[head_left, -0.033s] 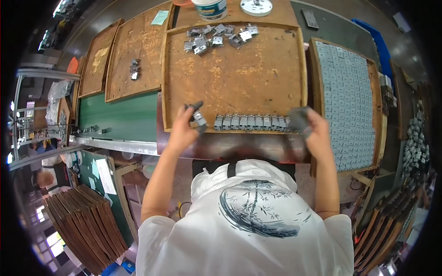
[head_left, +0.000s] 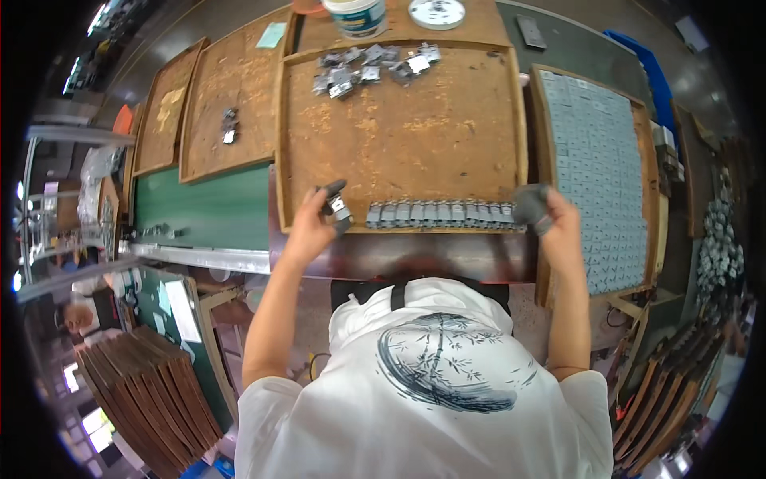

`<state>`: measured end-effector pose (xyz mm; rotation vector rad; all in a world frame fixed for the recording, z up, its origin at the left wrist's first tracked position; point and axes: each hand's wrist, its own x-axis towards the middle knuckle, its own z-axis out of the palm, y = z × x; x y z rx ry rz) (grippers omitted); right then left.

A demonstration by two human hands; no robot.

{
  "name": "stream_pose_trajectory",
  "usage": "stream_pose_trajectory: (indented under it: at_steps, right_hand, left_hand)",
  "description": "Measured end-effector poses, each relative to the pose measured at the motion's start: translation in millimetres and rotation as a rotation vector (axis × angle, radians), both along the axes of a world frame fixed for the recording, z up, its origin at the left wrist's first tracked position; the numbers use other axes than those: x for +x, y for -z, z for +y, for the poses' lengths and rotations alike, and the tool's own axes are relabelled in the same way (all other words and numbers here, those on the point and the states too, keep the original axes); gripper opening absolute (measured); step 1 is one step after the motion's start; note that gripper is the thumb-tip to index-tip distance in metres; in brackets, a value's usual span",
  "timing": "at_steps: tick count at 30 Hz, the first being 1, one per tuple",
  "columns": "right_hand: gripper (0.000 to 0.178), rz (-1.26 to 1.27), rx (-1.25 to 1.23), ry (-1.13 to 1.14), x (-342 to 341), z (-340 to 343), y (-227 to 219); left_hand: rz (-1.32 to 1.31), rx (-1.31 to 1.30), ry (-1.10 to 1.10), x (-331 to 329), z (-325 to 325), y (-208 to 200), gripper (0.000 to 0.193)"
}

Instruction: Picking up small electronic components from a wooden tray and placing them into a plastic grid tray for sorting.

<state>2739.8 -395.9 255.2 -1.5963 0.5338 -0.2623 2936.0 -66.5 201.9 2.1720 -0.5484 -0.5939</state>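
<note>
My left hand (head_left: 315, 222), its fingertips covered in dark grey, pinches a small grey-and-silver block-shaped metal part (head_left: 341, 209) at the near left of a shallow wooden tray (head_left: 399, 153). A straight row of similar parts (head_left: 439, 214) lines the tray's near edge. At the right end of that row is my right hand (head_left: 550, 214), its dark-covered fingers curled together. Whatever those fingers may hold is hidden. Farther back in the tray lies a loose heap of silver metal parts (head_left: 351, 70).
A tray packed with pale grey blocks (head_left: 594, 184) stands on the right. To the left, another wooden tray (head_left: 239, 72) holds a few parts, beside a green surface (head_left: 203, 207). A white tub (head_left: 355, 17) and a round white lid (head_left: 436, 12) sit beyond the middle tray.
My right hand has shifted slightly right, uncovering the end of the row. My left hand still grips its part, which is tilted more upright. The view has moved a little.
</note>
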Motion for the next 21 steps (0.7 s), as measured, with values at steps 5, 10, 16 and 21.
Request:
stream_pose_trajectory:
  at_steps: [5, 10, 16, 21]
  right_hand:
    - [0.016, 0.076, -0.247, 0.366, -61.1, -96.6, 21.1]
    - [0.018, 0.205, -0.370, 0.821, -129.6, -187.4, 36.7]
    - [0.042, 0.774, -0.827, 0.650, -199.2, -294.5, 111.4]
    - [0.041, 0.672, -0.652, 0.522, -234.1, -325.4, 108.4]
  left_hand:
    - [0.065, -0.055, 0.253, 23.9, 5.1, 48.9, 0.041]
    - [0.394, 0.140, 0.171, 41.2, 41.7, 87.0, 0.070]
    - [0.514, -0.143, 0.329, 56.8, 20.9, 32.1, 0.061]
    - [-0.253, -0.030, 0.100, 90.0, -54.6, 5.4, 0.044]
